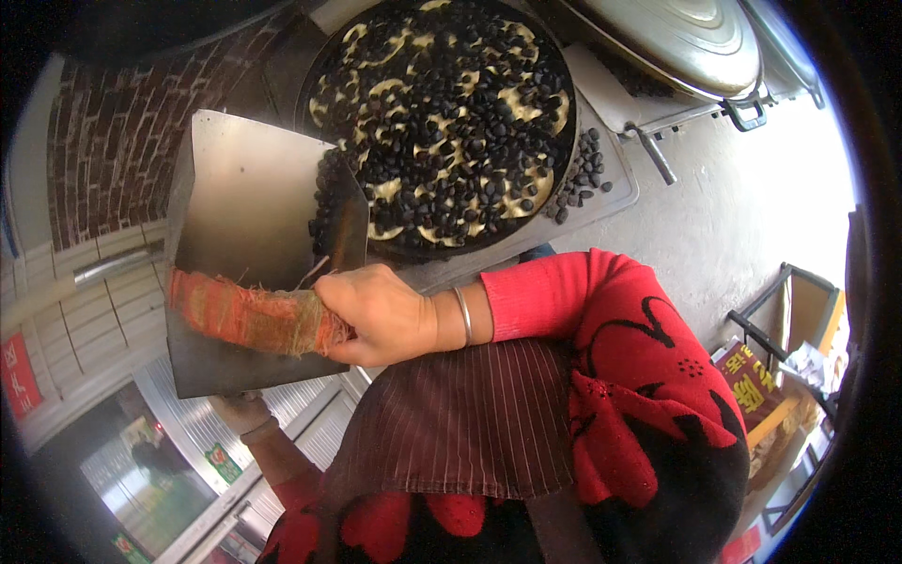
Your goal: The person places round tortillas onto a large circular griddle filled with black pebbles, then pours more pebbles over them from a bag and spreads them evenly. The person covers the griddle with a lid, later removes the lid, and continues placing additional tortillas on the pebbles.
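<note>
My right hand (pixel 377 314), with a silver bangle at its wrist, grips the cloth-wrapped handle (pixel 246 314) of a large metal scoop (pixel 246 176). The scoop is tilted over the left edge of a round pan (pixel 572 134), and dark pebbles (pixel 325 204) lie along its pan-side edge. Inside the pan, pale dough (pixel 521 106) shows in patches beneath many dark pebbles (pixel 451 141). My left hand (pixel 243 414) is at the scoop's lower edge, partly hidden behind it; its fingers are not clear.
Loose pebbles (pixel 581 169) lie on the counter right of the pan, near a flat metal scraper (pixel 606 88) with a tube handle. A large metal lid (pixel 676 42) is at the upper right. A brick-patterned wall (pixel 141 134) stands left; a metal-framed rack (pixel 810 310) is at right.
</note>
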Demonstrator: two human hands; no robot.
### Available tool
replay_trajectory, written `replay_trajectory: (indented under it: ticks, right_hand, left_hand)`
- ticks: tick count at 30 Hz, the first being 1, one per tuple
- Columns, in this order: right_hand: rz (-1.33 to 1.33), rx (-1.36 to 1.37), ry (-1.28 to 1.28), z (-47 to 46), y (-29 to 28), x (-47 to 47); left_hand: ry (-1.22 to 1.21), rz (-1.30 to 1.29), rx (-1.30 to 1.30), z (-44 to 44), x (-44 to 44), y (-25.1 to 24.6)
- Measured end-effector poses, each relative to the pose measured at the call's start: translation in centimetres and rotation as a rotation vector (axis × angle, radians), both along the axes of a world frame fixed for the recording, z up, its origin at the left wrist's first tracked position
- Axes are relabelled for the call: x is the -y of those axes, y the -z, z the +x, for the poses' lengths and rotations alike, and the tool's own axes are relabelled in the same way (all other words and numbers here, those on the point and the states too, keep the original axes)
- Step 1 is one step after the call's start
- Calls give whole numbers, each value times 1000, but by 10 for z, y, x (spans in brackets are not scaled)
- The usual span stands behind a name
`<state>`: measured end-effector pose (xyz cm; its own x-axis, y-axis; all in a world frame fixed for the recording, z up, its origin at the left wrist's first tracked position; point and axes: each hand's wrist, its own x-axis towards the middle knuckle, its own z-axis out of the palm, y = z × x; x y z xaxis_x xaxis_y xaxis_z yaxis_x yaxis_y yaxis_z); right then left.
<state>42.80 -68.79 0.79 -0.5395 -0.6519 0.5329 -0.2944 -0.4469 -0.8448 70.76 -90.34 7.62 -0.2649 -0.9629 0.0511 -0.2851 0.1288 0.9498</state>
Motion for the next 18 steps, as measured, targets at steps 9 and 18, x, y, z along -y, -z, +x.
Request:
replay_trajectory:
  ticks: [9, 18]
  right_hand:
    - [150, -57, -223, 63, -7, -11]
    - [182, -105, -27, 97, -20, -39]
  left_hand:
    - [-155, 186, -148, 93, -29, -14]
    - [71, 188, -342, 118, -20, 32]
